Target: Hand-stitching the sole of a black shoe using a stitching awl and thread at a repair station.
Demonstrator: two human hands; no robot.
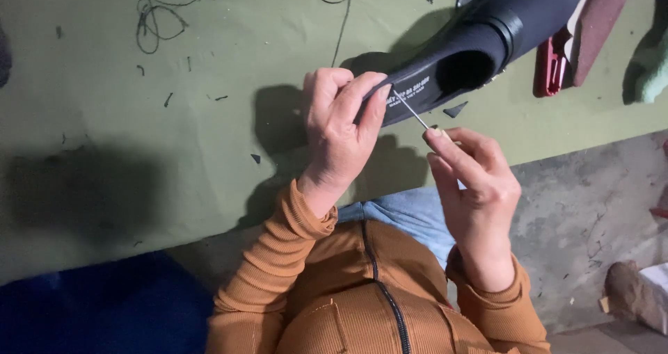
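A black slip-on shoe is held up over the green mat, its opening facing me and its toe pointing to the upper right. My left hand grips the shoe's heel end, thumb and fingers wrapped around the rim. My right hand pinches a thin metal needle whose far end meets the side of the shoe near the heel. Orange ribbed sleeves cover both wrists.
A green mat covers the floor, strewn with dark scraps and loops of black thread. A red-handled brush or block lies at the upper right beside the shoe. Bare concrete floor shows at the right, a blue cushion at lower left.
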